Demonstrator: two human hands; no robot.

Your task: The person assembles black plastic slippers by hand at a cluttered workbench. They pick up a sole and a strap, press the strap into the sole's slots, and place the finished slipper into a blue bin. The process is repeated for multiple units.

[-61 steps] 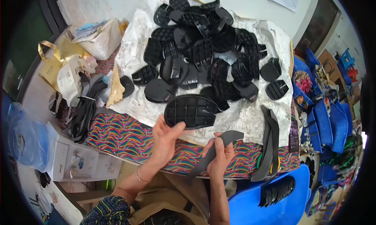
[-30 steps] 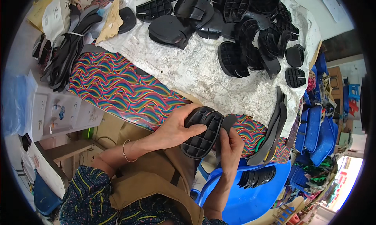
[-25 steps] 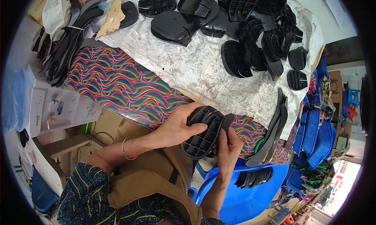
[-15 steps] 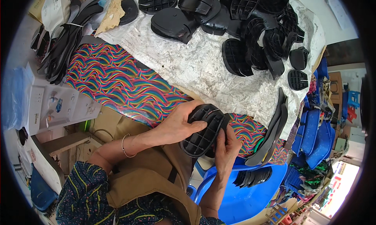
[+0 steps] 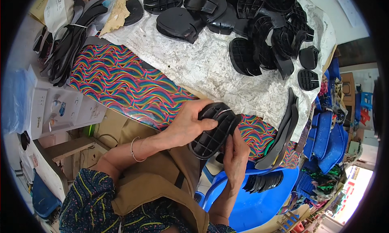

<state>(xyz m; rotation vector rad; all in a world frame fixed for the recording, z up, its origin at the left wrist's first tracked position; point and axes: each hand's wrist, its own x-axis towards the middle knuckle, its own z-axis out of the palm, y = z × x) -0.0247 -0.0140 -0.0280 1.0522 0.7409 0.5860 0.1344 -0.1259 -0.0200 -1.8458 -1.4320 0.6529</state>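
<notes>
A black, grid-ribbed shoe sole piece (image 5: 210, 140) is held between both hands, over my lap at the near edge of the table. My left hand (image 5: 189, 122) grips its upper left side, thumb pressed on the ribbed face. On the lower right side my right hand (image 5: 236, 154) pinches the edge; some of its fingers are hidden behind the piece. A pale line or strip shows near the top of the ribbed face. Beyond the hands, several similar black sole pieces (image 5: 178, 24) lie in a loose pile on a stained white sheet (image 5: 194, 71).
Colourful wavy-patterned cloth (image 5: 129, 87) covers the table's near side. Long dark strips (image 5: 283, 131) lie at the right; a tied bundle of strips (image 5: 69, 50) rests at the left. Below right, a blue tub (image 5: 259, 208) holds a row of curved black pieces (image 5: 263, 181).
The sole piece and both hands have shifted slightly up and to the right, and the piece is turned a little. My grip stays on it.
</notes>
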